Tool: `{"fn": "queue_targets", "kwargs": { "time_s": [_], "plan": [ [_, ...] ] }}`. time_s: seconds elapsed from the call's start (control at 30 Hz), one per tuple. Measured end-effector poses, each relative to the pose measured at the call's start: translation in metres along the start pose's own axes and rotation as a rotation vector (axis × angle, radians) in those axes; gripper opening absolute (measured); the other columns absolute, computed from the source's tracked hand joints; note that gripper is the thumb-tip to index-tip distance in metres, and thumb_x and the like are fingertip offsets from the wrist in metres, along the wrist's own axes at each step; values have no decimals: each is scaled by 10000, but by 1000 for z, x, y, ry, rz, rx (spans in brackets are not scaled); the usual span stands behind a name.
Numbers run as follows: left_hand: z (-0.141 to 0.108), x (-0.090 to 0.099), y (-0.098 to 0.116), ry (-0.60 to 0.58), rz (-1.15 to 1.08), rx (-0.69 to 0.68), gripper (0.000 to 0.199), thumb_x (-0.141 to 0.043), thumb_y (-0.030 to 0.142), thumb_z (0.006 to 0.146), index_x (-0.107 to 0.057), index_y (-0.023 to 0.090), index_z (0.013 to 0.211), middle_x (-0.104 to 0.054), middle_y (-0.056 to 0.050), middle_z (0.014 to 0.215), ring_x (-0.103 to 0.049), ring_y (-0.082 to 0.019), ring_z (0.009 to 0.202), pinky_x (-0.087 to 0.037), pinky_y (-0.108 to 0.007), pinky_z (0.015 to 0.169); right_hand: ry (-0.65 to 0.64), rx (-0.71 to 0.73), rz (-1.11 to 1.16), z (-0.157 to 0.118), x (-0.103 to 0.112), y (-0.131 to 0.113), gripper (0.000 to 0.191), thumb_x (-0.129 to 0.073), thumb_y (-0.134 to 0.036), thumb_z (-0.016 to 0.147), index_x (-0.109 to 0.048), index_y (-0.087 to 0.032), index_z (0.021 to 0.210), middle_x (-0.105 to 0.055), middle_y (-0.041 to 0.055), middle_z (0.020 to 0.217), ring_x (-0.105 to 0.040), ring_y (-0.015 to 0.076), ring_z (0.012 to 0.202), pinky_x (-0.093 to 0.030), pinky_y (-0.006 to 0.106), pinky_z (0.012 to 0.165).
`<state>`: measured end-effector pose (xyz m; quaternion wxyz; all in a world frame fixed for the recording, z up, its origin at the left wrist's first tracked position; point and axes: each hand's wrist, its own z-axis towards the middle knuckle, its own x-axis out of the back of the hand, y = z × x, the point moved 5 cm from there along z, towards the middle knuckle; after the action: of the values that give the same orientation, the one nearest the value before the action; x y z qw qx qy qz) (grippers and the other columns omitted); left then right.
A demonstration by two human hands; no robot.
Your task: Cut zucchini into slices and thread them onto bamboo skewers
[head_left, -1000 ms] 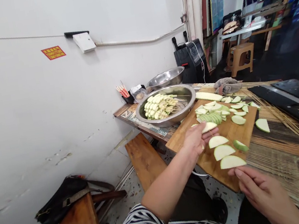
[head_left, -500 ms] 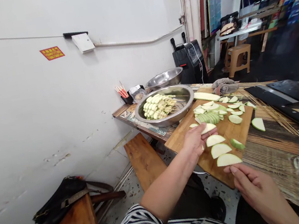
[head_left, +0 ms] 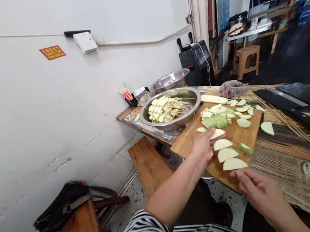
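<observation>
My left hand [head_left: 203,145] is closed on a pale half-round zucchini slice [head_left: 217,133] above the cutting board. Below it, several slices line up in a row, among them a wide one [head_left: 234,163] nearest my right hand. My right hand [head_left: 259,187] pinches the end of a thin skewer at the bottom of that row; most of the skewer is hidden by the slices. The wooden cutting board [head_left: 185,142] carries a fanned pile of cut zucchini [head_left: 215,122] and loose slices. One green-edged piece [head_left: 245,148] lies right of the row.
A steel basin [head_left: 171,125] holds stacked zucchini skewers [head_left: 162,110], with another basin [head_left: 171,80] behind. A long zucchini piece [head_left: 214,99] lies past the board. Bare skewers [head_left: 288,122] and black-bladed knives [head_left: 289,108] are at the right. A bench [head_left: 147,164] stands below.
The row of slices and my right hand have shifted slightly up and left. My left hand keeps its hold on the slice at nearly the same spot.
</observation>
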<state>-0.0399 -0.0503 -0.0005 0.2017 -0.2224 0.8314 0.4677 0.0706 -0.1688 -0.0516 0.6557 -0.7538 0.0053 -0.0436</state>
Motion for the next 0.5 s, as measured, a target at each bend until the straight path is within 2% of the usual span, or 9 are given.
{"fn": "queue_targets", "kwargs": {
  "time_s": [0.17,0.27,0.33,0.43,0.5],
  "plan": [
    [-4,-3,-7,-15,11,32,154,-490,108,884,-584,103,762,-651,-78,673,-633,-156,553,-550,-276,564,20,22,-11,2,-1,-2,587,-559,-683,765,-650,-112,872,-361,-54,478,-295,86,416,-190,210,391],
    [-2,-1,-6,-27,3,-20,168,-495,119,892,-586,101,752,-648,-77,665,-635,-159,560,-559,-291,607,13,56,-76,2,1,-2,587,-517,-674,796,-660,-114,897,-377,-52,468,-334,99,400,-246,218,383],
    [0,3,-1,-21,0,-64,180,-495,128,902,-591,97,753,-647,-77,656,-637,-156,566,-559,-286,626,6,103,-169,3,6,-2,548,-492,-636,833,-669,-129,939,-448,-32,474,-403,120,396,-310,231,388],
    [4,14,10,-7,8,-107,186,-493,159,921,-604,90,789,-662,-84,680,-648,-150,593,-551,-264,638,56,246,-403,4,18,-7,429,-510,-554,847,-694,-178,943,-670,50,676,-596,180,529,-453,271,502],
    [3,21,16,-42,37,-100,209,-492,220,937,-623,86,845,-679,-93,727,-653,-146,606,-547,-264,642,122,346,-552,3,29,-13,370,-517,-514,840,-704,-209,931,-724,72,834,-672,229,669,-505,311,606]
  ]
}}
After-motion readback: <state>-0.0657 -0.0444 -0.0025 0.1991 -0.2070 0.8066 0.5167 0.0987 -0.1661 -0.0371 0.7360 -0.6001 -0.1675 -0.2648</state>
